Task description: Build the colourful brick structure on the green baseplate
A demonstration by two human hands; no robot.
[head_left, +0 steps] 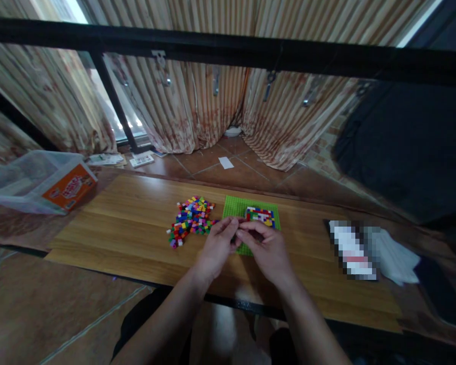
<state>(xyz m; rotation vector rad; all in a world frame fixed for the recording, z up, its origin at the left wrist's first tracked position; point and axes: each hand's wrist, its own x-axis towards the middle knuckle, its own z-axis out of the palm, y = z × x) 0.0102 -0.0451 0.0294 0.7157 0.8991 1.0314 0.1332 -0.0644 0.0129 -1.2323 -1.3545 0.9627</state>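
Note:
My left hand (223, 238) and my right hand (264, 248) meet over the near part of a green studded baseplate (233, 204). The fingertips of both are pinched close together, and whatever sits between them is too small to make out. On the baseplate, just beyond my right hand, stands a low build of multicoloured toy bricks (261, 215), partly covered by my fingers. Left of my left hand lies a loose pile of small toy bricks (192, 217) in many colours.
The wooden table (129, 228) carries all this. A clear plastic bin (30, 177) with an orange label stands at the far left. On the right lie a blurred-out flat object (353, 251) and white paper or cloth (395, 256). A dark metal rail (220, 48) crosses before curtains.

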